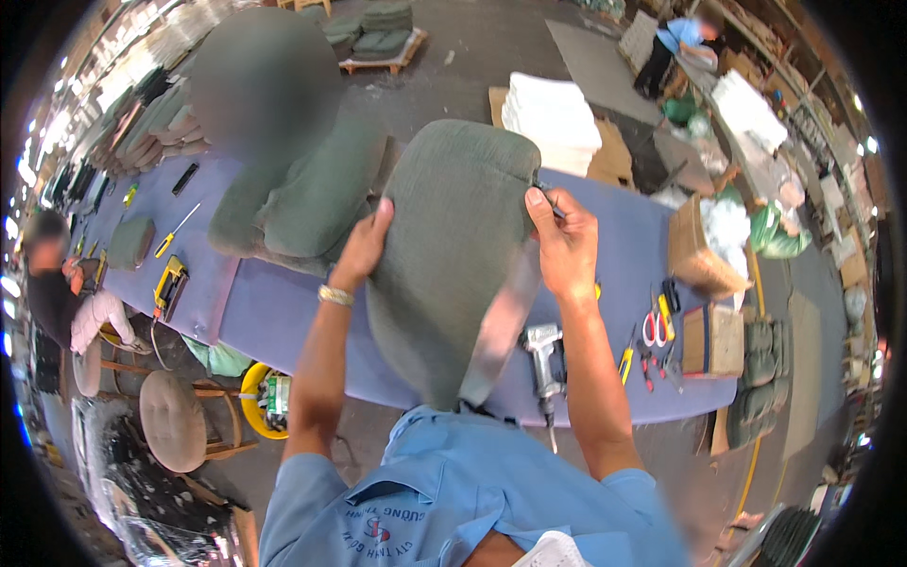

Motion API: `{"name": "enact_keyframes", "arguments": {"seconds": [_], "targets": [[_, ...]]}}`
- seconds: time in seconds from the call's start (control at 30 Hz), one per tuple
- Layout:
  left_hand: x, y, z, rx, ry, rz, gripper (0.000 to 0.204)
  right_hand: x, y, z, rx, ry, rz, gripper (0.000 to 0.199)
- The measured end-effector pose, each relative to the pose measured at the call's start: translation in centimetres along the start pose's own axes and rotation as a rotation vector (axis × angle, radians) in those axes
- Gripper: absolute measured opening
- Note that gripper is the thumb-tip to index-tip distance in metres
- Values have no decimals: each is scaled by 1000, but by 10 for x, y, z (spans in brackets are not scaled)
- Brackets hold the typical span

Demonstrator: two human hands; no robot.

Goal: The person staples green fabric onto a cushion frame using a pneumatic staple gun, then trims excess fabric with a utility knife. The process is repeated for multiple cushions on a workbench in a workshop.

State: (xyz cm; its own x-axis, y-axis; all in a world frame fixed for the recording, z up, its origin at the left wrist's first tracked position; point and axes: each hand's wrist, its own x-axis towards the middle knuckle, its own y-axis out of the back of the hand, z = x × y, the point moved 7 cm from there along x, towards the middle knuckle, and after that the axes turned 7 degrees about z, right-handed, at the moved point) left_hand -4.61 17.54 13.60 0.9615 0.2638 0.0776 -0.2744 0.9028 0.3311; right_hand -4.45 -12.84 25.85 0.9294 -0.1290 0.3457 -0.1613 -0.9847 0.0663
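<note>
A dark green upholstered cushion [444, 217] stands tilted in front of me, over the blue-covered table [274, 302]. My left hand [362, 248] grips its left side, thumb up along the edge. At the right edge, my right hand [564, 241] pinches a small dark piece [544, 185] between thumb and fingers; I cannot tell whether it belongs to the cushion. A blurred pale strip [505, 326] runs along the cushion's lower right side. Close to my right forearm, a grey air tool [544, 354] lies on the table near its front edge.
More green cushions [302, 203] lie to the left, beyond a yellow stapler [170, 286] and screwdriver [177, 231]. Scissors [654, 326], pliers and a box cutter lie right, near cardboard boxes [713, 340]. White sheets [550, 118] are stacked behind. A person [57, 283] sits left; another [675, 47] stands far right.
</note>
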Motion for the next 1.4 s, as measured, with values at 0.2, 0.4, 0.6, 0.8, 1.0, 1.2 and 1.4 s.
{"name": "enact_keyframes", "arguments": {"seconds": [0.2, 0.4, 0.6, 0.8, 1.0, 1.2, 1.4], "targets": [[-82, -24, -72, 153, 548, -473, 101, -114, 7, 37, 36, -242, 31, 37], [-177, -102, -160, 651, 244, -731, 68, -199, 33, 130, -361, -361, -44, 32], [-148, -144, -66, 107, 62, -785, 54, -220, 46, 131, -310, -425, 45, 26], [-166, -168, -32, 22, -104, -911, 55, -224, 40, 139, -264, -406, 53, 18], [-178, -159, -5, 218, -293, -816, 53, -230, 37, 135, -188, -366, 53, 13], [-178, -149, -3, 297, -330, -619, 46, -227, 31, 128, -213, -356, 73, 15], [-170, -145, -3, 176, -352, -607, 48, -220, 29, 120, -267, -370, 25, 11]]}}
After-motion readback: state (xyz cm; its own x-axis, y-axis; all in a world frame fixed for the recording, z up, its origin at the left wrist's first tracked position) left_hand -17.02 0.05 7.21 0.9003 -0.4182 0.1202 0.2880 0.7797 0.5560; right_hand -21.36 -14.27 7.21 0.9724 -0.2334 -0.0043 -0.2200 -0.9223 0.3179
